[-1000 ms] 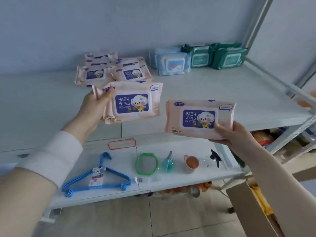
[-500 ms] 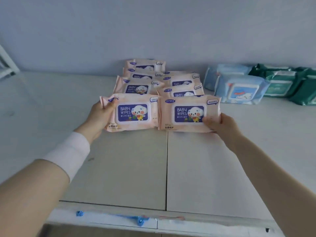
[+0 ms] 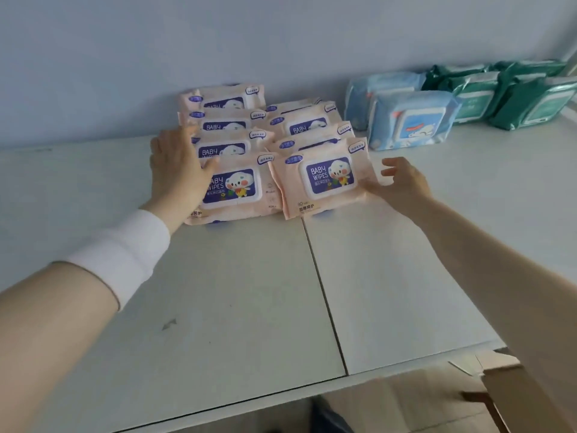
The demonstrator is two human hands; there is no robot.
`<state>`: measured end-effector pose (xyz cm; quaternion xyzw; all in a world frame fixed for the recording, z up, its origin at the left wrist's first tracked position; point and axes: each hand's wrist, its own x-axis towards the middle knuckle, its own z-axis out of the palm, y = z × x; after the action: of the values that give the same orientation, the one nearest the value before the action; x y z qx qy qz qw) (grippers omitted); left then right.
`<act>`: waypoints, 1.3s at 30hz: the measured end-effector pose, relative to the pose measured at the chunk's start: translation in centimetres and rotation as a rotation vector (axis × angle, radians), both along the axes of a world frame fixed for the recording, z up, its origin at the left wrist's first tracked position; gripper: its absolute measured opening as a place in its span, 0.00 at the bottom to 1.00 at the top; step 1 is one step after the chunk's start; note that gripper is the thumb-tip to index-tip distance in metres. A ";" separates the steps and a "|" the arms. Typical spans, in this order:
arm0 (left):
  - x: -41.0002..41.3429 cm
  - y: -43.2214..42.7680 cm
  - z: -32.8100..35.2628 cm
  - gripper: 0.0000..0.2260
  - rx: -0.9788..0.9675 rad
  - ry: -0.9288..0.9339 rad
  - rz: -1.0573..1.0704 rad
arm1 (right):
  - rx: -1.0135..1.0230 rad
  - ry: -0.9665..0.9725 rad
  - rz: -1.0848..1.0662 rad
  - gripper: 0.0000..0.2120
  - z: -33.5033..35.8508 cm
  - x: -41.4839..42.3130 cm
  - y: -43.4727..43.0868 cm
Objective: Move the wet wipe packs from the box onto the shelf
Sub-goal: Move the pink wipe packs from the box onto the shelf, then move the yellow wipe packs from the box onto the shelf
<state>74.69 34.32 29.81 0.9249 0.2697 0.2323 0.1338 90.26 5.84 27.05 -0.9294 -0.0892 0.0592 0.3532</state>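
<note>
Blue packs (image 3: 412, 120) and, farther right, green packs (image 3: 530, 98) lie against the wall (image 3: 281, 42) at the far right of the white shelf (image 3: 218, 307). A corner of the cardboard box (image 3: 515, 389) shows at near right, below the shelf edge. The pink packs (image 3: 299, 126) lie in two overlapping rows at the far middle. The left hand (image 3: 178, 170) lies flat, fingers straight, on the left end of the near left pack (image 3: 240, 185). The right hand (image 3: 402, 185) is spread loose, its thumb touching the right edge of the near right pack (image 3: 324, 179).
</note>
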 end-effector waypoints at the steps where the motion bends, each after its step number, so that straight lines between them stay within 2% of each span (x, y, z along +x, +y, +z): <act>1: 0.6 -0.6 1.0 0.21 0.090 0.047 -0.087 | -0.054 -0.014 0.006 0.32 0.5 -0.4 -0.5; 3: 2.4 -2.8 3.2 0.17 0.254 0.159 -0.286 | -0.221 -0.040 0.042 0.32 1.7 -1.1 -2.2; 6: 5.9 -9.3 6.4 0.16 0.378 0.400 -0.562 | -0.485 -0.027 0.150 0.33 3.9 -2.5 -6.6; 10: 9.3 -22.2 8.3 0.20 0.481 0.790 -0.796 | -0.697 0.178 0.177 0.33 6.7 -4.2 -16.0; 13: 10.9 -33.1 8.1 0.21 0.635 0.800 -0.918 | -0.792 0.264 0.124 0.31 7.5 -5.6 -25.2; 18: 11.3 -53.0 5.1 0.22 0.569 0.777 -1.197 | -0.829 0.344 0.046 0.27 5.6 -10.0 -42.6; 21: 10.1 -63.5 1.6 0.21 0.584 0.818 -1.341 | -0.840 0.484 -0.030 0.27 3.0 -13.6 -52.3; 25: 9.1 -73.4 -4.0 0.22 0.650 0.977 -1.432 | -0.772 0.674 -0.180 0.29 -1.3 -15.6 -62.1; 31: 13.8 -82.2 -14.0 0.21 0.665 1.208 -1.465 | -0.615 0.832 -0.219 0.26 -11.3 -14.4 -69.6; 34: 18.2 -86.1 -21.5 0.22 0.595 1.243 -1.457 | -0.432 0.922 -0.294 0.25 -19.6 -13.6 -71.0; 39: 23.7 -90.2 -34.1 0.28 0.389 1.382 -1.317 | 0.002 1.146 -0.455 0.31 -32.8 -12.0 -70.5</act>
<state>98.39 -55.88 -4.27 0.8289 -0.3254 -0.4424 -0.1061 78.26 -64.70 -5.79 -0.7451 0.3152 0.4725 0.3496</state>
